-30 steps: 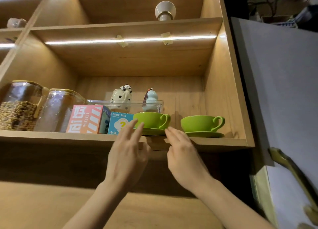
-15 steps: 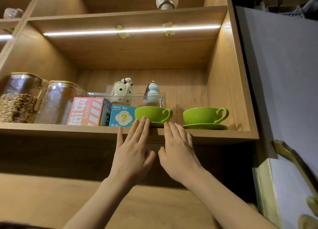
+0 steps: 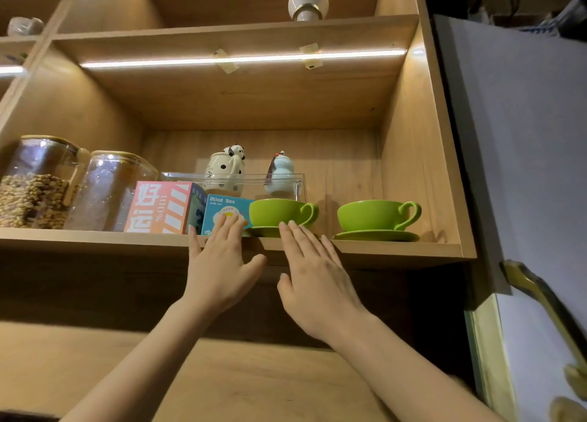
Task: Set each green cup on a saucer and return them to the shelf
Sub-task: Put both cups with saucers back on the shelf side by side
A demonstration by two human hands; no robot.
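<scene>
Both hands (image 3: 222, 272) (image 3: 314, 282) flat, empty, before cupped saucer (image 3: 263, 231).

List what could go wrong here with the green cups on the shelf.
The left glossy green cup on its green saucer sits at the wooden shelf's front edge; the open right hand or left hand could knock it off. Pushed back, it may hit the clear plastic tray.

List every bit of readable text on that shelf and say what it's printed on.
"Blind Box": blue box, top face; small line beneath too small to read.
"100%": pink box, running sideways.
Large white Chinese characters, first "好": pink box; the rest partly cut off.
Jars, cups, figurines: no text visible.
</scene>
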